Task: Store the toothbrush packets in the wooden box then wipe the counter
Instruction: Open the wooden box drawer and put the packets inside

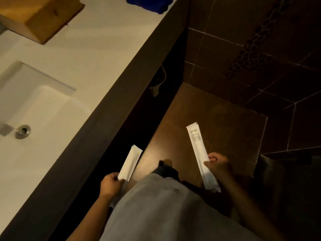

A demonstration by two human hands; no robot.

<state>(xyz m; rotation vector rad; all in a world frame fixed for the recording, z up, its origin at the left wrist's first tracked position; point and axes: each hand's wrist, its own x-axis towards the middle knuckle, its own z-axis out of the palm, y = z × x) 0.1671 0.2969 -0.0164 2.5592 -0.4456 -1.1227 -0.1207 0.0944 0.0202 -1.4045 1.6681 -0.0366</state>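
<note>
My left hand (111, 184) grips the lower end of a plain white toothbrush packet (131, 162) that points up toward the counter's dark front edge. My right hand (218, 162) pinches a second white toothbrush packet (199, 152) near its middle; this one has small print near its top end. Both packets are held low in front of my body, off the counter. The wooden box (40, 18) stands at the far left of the white counter (97, 54), partly cut off by the frame's top. A blue cloth (150, 3) lies on the counter at the top edge.
A white sink basin (45, 108) with a metal drain (23, 131) is sunk into the counter at left. The counter's dark front panel (107, 119) runs diagonally. Brown floor tiles (217, 119) and dark wall tiles fill the right side. My grey shirt covers the bottom centre.
</note>
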